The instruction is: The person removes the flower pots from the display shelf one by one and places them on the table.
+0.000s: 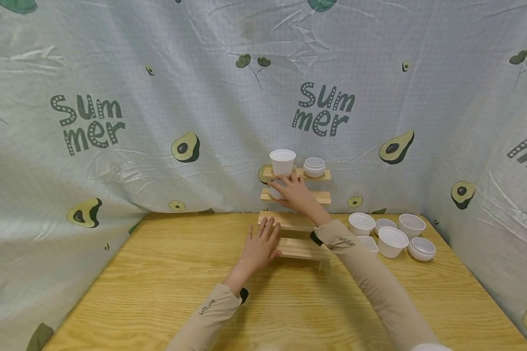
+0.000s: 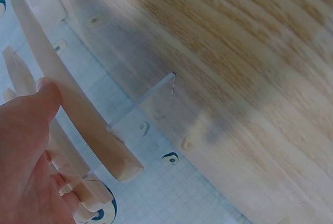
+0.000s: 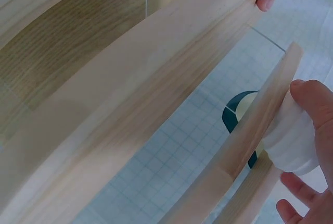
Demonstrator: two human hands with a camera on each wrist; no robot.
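A tiered wooden display stand [image 1: 298,249] with clear supports stands at the back of the table. My right hand [image 1: 295,194] holds a small white round plastic container [image 3: 291,135] at the left of the second tier from the top, thumb on one side and fingers on the other. My left hand [image 1: 258,247] lies spread over the stand's lower left end. Its thumb touches the lowest plank [image 2: 78,94] and its fingertips rest on the plank above. On the top tier are a tall white tub [image 1: 283,163] and a low ridged white container [image 1: 314,167].
To the right of the stand, several white containers sit on the wooden table [image 1: 167,273], among them a round tub [image 1: 393,242], a squarish one [image 1: 369,243] and a low ridged one [image 1: 421,249]. A printed curtain [image 1: 219,107] hangs close behind the stand and along both sides.
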